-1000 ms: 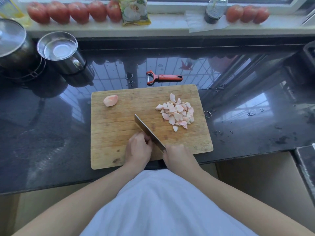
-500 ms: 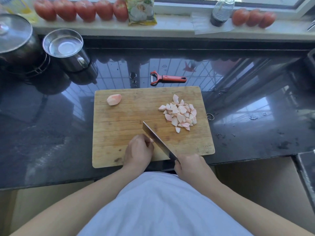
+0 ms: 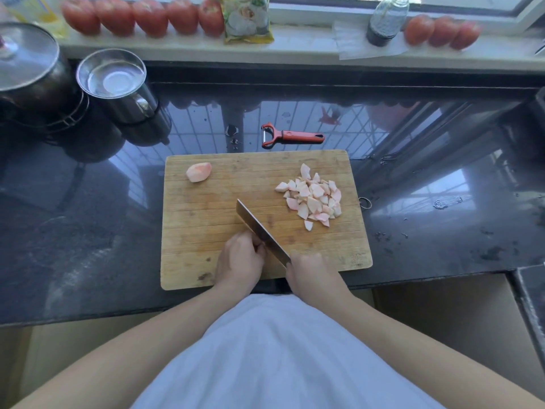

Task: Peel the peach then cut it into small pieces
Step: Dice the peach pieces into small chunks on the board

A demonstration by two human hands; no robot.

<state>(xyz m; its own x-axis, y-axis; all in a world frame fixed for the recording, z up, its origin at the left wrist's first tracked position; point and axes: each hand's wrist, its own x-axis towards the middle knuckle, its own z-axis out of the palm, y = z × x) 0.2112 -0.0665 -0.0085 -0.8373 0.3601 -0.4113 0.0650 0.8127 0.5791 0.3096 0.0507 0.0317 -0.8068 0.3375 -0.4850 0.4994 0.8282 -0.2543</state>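
Note:
On the wooden cutting board (image 3: 206, 231) a pile of small pale-pink peach pieces (image 3: 312, 199) lies at the right. One larger peeled peach chunk (image 3: 199, 172) sits at the far left corner. My right hand (image 3: 309, 274) grips the handle of a cleaver-style knife (image 3: 259, 228), whose blade slants away to the left over the board. My left hand (image 3: 240, 258) curls down on the board against the blade's left side, over a peach piece that the fingers almost fully hide.
A red peeler (image 3: 292, 136) lies on the dark counter (image 3: 88, 231) just behind the board. Two steel pots (image 3: 115, 84) stand at the back left. Tomatoes (image 3: 147, 16), a packet (image 3: 247, 19) and a bottle (image 3: 386, 22) line the windowsill.
The knife and my right hand drew back toward me half a second ago, then slid forward again to about where they began. My left hand stayed in place beside the blade.

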